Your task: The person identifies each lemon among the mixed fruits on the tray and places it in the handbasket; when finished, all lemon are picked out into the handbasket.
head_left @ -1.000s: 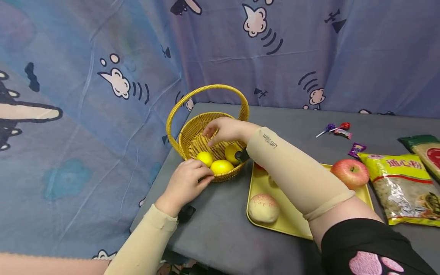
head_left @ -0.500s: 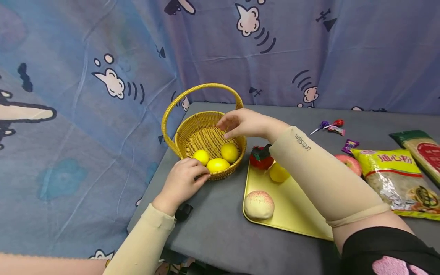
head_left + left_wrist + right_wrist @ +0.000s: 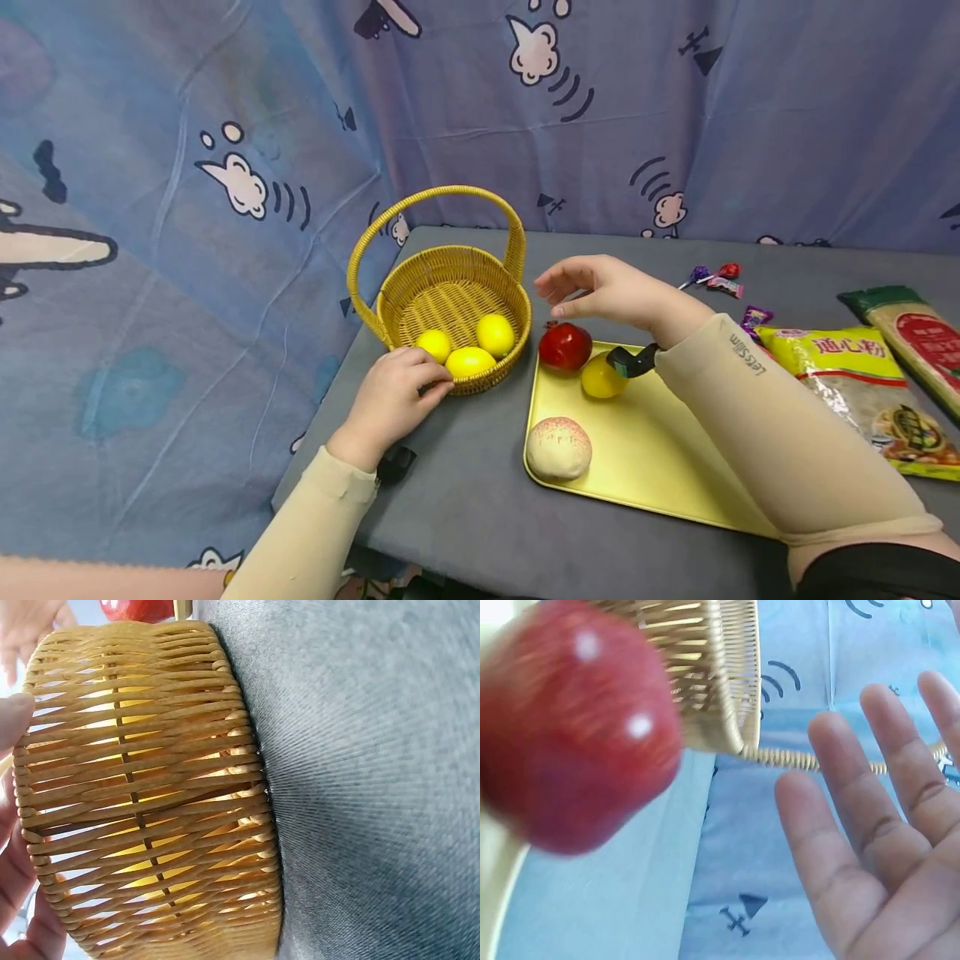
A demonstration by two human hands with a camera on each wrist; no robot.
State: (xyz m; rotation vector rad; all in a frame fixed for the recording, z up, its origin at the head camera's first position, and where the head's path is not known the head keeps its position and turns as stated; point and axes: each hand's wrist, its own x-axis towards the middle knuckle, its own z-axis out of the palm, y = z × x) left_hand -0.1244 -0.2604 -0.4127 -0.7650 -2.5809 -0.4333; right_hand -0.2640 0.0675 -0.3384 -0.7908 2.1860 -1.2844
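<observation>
My left hand [image 3: 393, 396] grips the near rim of the yellow wicker basket [image 3: 393, 296], its fingers and thumb on the rim in the left wrist view. Three lemons [image 3: 470, 363] lie in the near part of the basket, showing yellow through the weave from the left wrist. To the right of the basket, my right hand [image 3: 600, 292] hangs in the air with fingers loosely extended and nothing in them. Below it a red pomegranate [image 3: 565, 347] sits at the back left corner of the yellow tray [image 3: 660, 467]; the pomegranate [image 3: 577, 727] looms large in the right wrist view.
A yellow fruit [image 3: 603, 377] and a pale pink peach [image 3: 558, 448] lie on the tray. Behind and right are lollipops [image 3: 727, 271], small wrapped candies [image 3: 755, 318], a yellow pasta bag [image 3: 862, 383] and a green-and-red bag [image 3: 911, 333]. A patterned curtain [image 3: 450, 108] borders the grey table.
My right hand has come out of the basket and moved right, over the tray's back left corner. The left hand stays on the rim, and the three lemons remain in the basket.
</observation>
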